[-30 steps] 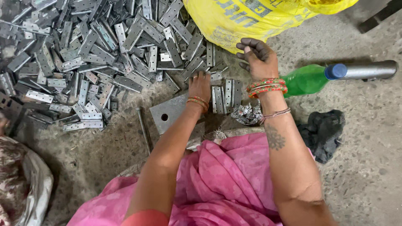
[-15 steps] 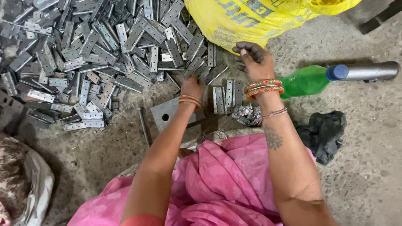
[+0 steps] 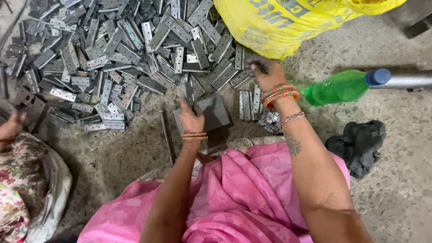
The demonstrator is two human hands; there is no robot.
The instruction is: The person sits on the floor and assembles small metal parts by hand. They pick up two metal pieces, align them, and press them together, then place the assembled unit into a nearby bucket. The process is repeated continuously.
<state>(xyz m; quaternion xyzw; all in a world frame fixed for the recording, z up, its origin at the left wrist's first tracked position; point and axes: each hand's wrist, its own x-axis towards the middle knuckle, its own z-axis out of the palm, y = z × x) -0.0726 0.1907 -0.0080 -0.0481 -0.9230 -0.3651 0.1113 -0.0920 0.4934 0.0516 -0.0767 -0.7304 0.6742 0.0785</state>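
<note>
My left hand (image 3: 191, 120) grips a flat grey metal hinge (image 3: 189, 92) and holds it upright over a dark steel block (image 3: 215, 112) on the floor in front of my pink-clad lap. My right hand (image 3: 266, 73) rests at the near edge of the big pile of metal hinges (image 3: 121, 49), its blackened fingers curled. Whether it holds a piece is hidden. A short row of hinges (image 3: 249, 105) lies between the two hands. Both wrists wear bangles.
A yellow sack (image 3: 288, 22) stands behind my right hand. To the right lie a green bottle (image 3: 337, 87) and a metal pipe (image 3: 405, 80), with a black cloth (image 3: 360, 144) nearer me. A thin steel rod (image 3: 166, 137) lies left of the block. Another person's floral-clad arm (image 3: 15, 180) is at far left.
My left hand has picked a hinge from the pile's edge and drawn it back over the steel block. My right hand has curled its fingers at the pile's edge.
</note>
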